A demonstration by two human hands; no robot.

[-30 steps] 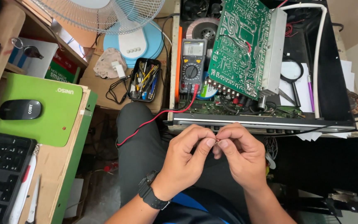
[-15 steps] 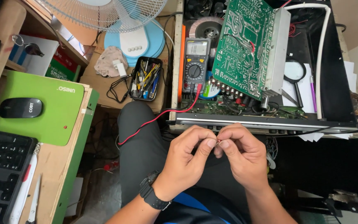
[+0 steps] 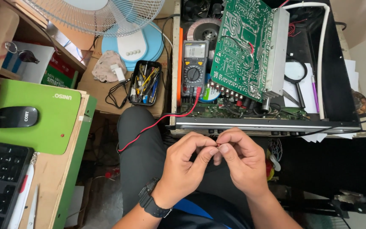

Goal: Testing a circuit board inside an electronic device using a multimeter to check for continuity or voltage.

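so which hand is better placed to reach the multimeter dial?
Left, probably. Both hands pinch a small red part together, but the left hand sits more directly below the multimeter, on the side of its red lead; the right hand would have to cross over.
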